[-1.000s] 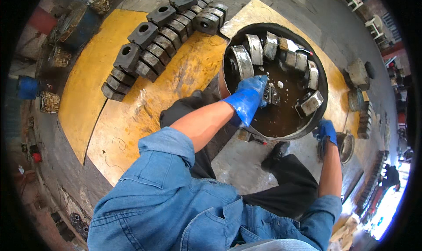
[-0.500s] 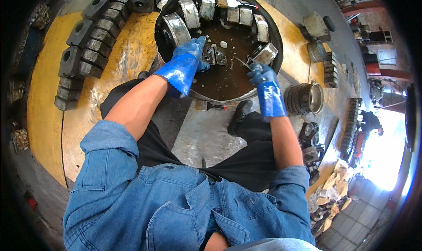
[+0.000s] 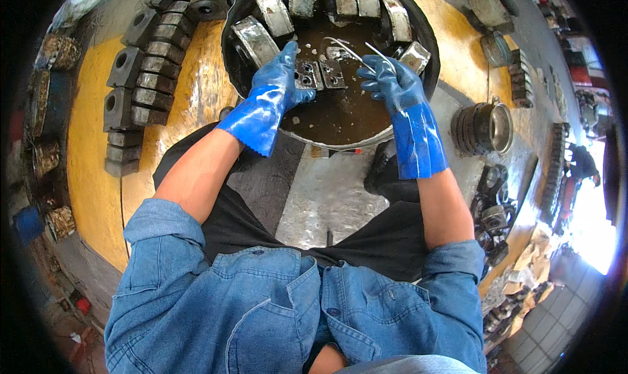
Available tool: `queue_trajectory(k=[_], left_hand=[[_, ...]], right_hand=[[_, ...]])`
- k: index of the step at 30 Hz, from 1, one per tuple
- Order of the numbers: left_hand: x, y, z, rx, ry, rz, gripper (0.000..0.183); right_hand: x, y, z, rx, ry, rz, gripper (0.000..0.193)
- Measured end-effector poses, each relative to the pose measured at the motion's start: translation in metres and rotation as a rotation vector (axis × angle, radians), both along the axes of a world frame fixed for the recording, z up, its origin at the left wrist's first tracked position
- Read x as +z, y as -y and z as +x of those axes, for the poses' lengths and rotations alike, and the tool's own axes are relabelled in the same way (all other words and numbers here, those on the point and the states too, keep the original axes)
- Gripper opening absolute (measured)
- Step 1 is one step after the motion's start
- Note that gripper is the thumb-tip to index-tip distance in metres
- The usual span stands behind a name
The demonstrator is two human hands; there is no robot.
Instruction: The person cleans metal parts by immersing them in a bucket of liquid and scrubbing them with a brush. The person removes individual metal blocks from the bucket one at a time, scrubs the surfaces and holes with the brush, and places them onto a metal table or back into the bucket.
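The basin, round, dark and full of brown liquid, sits on the floor between the person's knees. Left hand grips a perforated metal block inside; right hand pinches a thin wire tool.

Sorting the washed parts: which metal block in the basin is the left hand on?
The left hand touches the flat holed block lying mid-basin; the others lean against the rim.

Grey concrete floor with worn yellow painted patches, grimy and wet, bright daylight flooding in at far right
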State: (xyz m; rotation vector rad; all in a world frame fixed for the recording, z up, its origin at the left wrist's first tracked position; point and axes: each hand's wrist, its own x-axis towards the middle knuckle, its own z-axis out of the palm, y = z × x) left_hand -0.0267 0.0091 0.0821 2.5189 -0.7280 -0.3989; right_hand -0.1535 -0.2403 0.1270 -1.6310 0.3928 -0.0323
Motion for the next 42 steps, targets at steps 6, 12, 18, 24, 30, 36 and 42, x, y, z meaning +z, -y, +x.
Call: queue_trajectory(k=[6,12,18,24,30,36,42], left_hand=[[-0.006,0.004,-0.005,0.02,0.078,-0.121,0.113],[-0.025,0.001,0.003,-0.071,0.124,-0.211,0.098],[-0.011,0.002,-0.003,-0.086,0.167,-0.117,0.095],[0.006,0.009,-0.005,0.07,0.033,0.008,0.112],[-0.005,0.003,-0.004,0.023,0.126,-0.066,0.103],[-0.024,0.002,0.003,-0.082,0.186,-0.21,0.088],[-0.021,0.004,-0.001,-0.092,0.225,-0.139,0.08]], right_hand=[[0.004,-0.013,-0.008,0.132,0.154,0.008,0.056],[0.019,-0.009,-0.017,0.194,0.007,-0.044,0.045],[0.008,-0.019,-0.011,0.258,-0.406,-0.101,0.042],[-0.005,-0.039,0.0,0.249,-0.445,-0.092,0.037],[0.026,-0.031,-0.008,0.144,-0.451,-0.181,0.031],[-0.011,-0.027,-0.015,0.23,-0.382,-0.044,0.032],[-0.03,-0.053,0.003,0.294,-0.409,0.089,0.035]])
